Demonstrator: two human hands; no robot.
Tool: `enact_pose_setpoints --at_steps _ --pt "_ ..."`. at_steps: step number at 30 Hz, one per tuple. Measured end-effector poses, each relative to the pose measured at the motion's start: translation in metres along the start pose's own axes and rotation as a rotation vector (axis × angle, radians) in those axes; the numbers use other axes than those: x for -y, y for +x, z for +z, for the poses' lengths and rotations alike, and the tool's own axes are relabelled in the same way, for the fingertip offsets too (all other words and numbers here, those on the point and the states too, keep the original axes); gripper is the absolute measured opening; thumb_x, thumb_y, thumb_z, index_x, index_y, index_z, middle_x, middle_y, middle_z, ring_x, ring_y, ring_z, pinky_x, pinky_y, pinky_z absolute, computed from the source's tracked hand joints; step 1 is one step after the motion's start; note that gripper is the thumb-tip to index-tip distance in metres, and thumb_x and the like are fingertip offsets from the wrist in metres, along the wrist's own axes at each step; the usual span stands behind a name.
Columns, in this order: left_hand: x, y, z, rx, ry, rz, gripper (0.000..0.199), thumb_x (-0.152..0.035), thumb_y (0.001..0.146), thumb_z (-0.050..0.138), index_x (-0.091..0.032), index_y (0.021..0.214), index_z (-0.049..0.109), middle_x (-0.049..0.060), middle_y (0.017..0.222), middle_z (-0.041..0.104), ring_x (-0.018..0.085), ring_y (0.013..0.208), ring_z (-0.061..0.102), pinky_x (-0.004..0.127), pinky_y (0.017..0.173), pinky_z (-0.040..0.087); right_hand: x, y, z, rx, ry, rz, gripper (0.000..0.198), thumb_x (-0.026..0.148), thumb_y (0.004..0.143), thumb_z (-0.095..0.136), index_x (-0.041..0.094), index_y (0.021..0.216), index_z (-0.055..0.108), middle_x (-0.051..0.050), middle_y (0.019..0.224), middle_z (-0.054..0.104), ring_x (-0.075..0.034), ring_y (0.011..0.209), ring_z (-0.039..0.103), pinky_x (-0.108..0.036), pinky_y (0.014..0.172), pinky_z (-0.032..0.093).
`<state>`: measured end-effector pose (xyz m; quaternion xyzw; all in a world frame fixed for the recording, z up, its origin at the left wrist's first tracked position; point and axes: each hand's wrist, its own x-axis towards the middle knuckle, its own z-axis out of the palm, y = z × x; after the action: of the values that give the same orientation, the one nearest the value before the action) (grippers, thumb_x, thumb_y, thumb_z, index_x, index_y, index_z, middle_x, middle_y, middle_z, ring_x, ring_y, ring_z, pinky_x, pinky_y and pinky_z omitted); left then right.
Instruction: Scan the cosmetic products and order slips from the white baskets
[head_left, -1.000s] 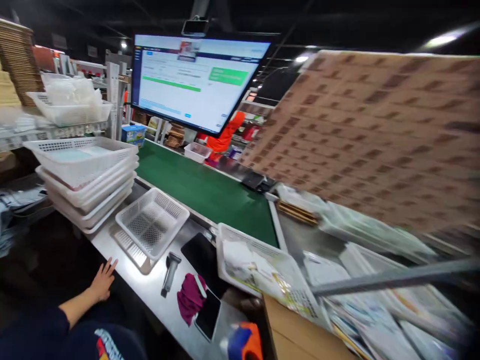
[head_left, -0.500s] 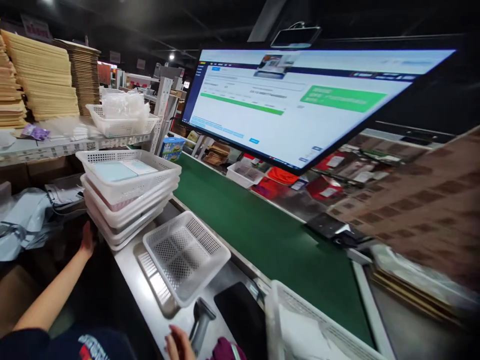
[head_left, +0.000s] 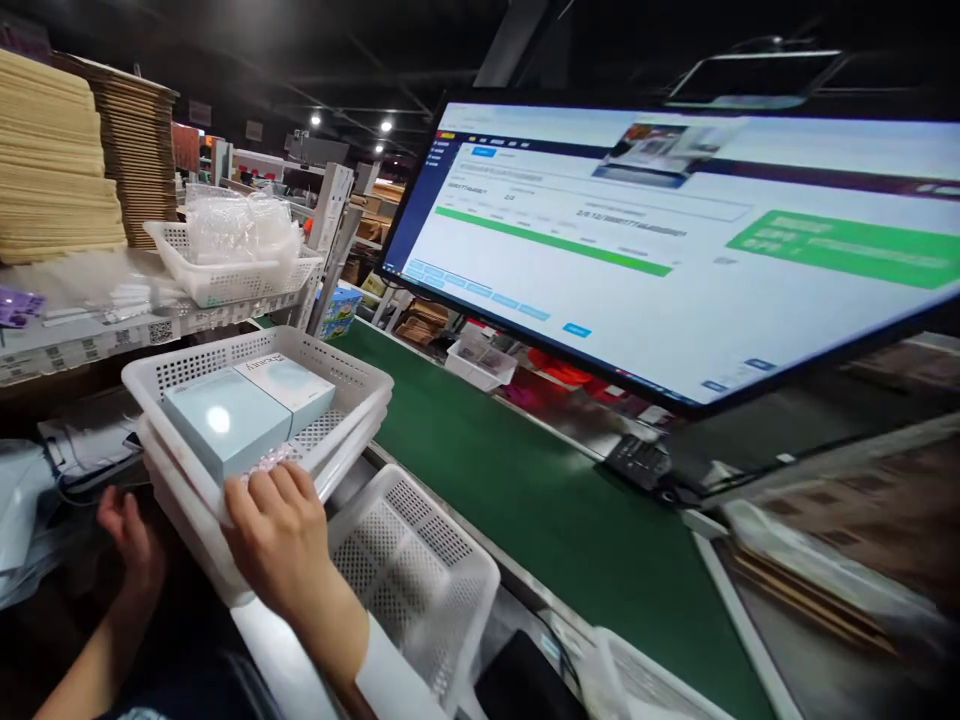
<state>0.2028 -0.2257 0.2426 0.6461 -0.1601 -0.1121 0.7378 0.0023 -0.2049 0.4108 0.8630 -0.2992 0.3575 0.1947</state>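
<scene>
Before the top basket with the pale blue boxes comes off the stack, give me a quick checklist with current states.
1. Right hand on the top basket: ok, fingers lie over its near rim.
2. Left hand grip on the stack: cannot tell, it sits low beside the stacked baskets and contact is hidden.
3. Pale blue boxes seated inside the top basket: ok, both lie flat within the walls.
4. Top basket free of the ones under it: cannot tell, the rims nest closely.
5. Set-down room: not ok on the counter directly alongside, an empty basket sits there.
6. Green belt beside the stack: ok, bare there.
</scene>
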Motion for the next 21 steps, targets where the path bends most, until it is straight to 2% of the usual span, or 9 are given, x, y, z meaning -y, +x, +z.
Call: enact_pose_setpoints --at_steps 2,4,6,10,13,14,16,19,21 --pt "-0.045 0.053 0.007 -0.142 -0.103 0.126 0.053 -0.052 0.060 0.060 -0.023 0.102 0.045 0.009 0.128 0.063 0.035 0.139 0.055 0.056 0.122 0.038 -0.009 -0.014 0.005 -0.003 0.045 -0.040 0.013 0.019 0.099 0.055 0.016 0.103 0.067 -0.002 0.078 0.059 -0.020 0.075 0.050 -0.039 0.092 0.046" --pt "-0.102 0.096 0.023 -0.104 -0.390 0.452 0.049 -0.045 0.060 0.061 -0.018 0.101 0.059 0.005 0.101 0.072 0.028 0.104 0.072 0.049 0.102 0.056 -0.015 -0.025 0.002 0.013 0.102 -0.046 0.034 0.038 0.109 0.044 0.014 0.120 0.067 -0.003 0.084 0.062 -0.021 0.080 0.053 -0.040 0.101 0.044" --pt "-0.160 0.115 0.047 0.220 -0.547 0.889 0.044 -0.032 0.062 0.070 -0.017 0.103 0.069 0.001 0.092 0.075 0.024 0.088 0.075 0.041 0.087 0.060 -0.016 -0.030 -0.003 0.043 0.132 -0.015 0.059 0.060 0.109 0.033 0.015 0.127 0.066 -0.005 0.089 0.064 -0.023 0.086 0.056 -0.042 0.103 0.043" --pt "-0.232 0.079 0.110 1.227 0.084 1.294 0.041 -0.030 0.094 0.066 -0.018 0.133 0.066 0.007 0.129 0.073 0.022 0.121 0.067 0.041 0.112 0.052 -0.010 -0.031 -0.006 0.077 0.097 -0.014 0.054 0.059 0.109 0.039 0.017 0.128 0.066 -0.007 0.097 0.070 -0.026 0.092 0.059 -0.046 0.105 0.044" --pt "-0.227 0.022 0.158 1.735 0.624 1.251 0.078 -0.048 0.096 0.068 -0.010 0.160 0.044 0.022 0.163 0.046 0.034 0.154 0.041 0.055 0.127 0.037 -0.006 -0.032 -0.002 0.098 0.095 -0.046 0.048 0.054 0.107 0.048 0.016 0.127 0.068 -0.006 0.096 0.071 -0.025 0.089 0.060 -0.046 0.103 0.047" --pt "-0.219 0.005 0.171 1.813 0.821 1.208 0.095 -0.054 0.094 0.070 -0.012 0.169 0.029 0.024 0.173 0.025 0.042 0.162 0.021 0.067 0.126 0.030 -0.006 -0.032 0.000 0.093 0.090 -0.053 0.048 0.054 0.107 0.048 0.015 0.126 0.068 -0.006 0.095 0.071 -0.024 0.088 0.060 -0.046 0.102 0.047" --pt "-0.200 -0.020 0.192 1.824 1.080 1.179 0.099 -0.052 0.097 0.067 -0.024 0.174 0.012 0.019 0.177 -0.005 0.050 0.162 -0.005 0.085 0.117 0.021 -0.006 -0.033 0.002 0.055 0.066 -0.059 0.048 0.053 0.108 0.046 0.014 0.123 0.070 -0.006 0.093 0.072 -0.024 0.085 0.061 -0.045 0.101 0.048" --pt "-0.188 -0.029 0.206 1.797 1.206 1.227 0.058 -0.027 0.103 0.052 -0.029 0.160 0.051 0.015 0.177 -0.006 0.056 0.160 0.000 0.091 0.108 0.024 -0.011 -0.034 0.004 -0.030 0.039 -0.080 0.047 0.050 0.109 0.044 0.013 0.119 0.072 -0.006 0.092 0.073 -0.025 0.086 0.064 -0.044 0.100 0.048" --pt "-0.197 -0.017 0.208 1.803 1.237 1.197 0.050 -0.017 0.101 0.046 -0.025 0.144 0.069 0.016 0.177 -0.004 0.057 0.159 0.010 0.086 0.108 0.034 -0.016 -0.034 0.006 -0.034 0.042 -0.133 0.045 0.047 0.110 0.044 0.013 0.117 0.073 -0.005 0.089 0.072 -0.024 0.086 0.065 -0.043 0.098 0.050"
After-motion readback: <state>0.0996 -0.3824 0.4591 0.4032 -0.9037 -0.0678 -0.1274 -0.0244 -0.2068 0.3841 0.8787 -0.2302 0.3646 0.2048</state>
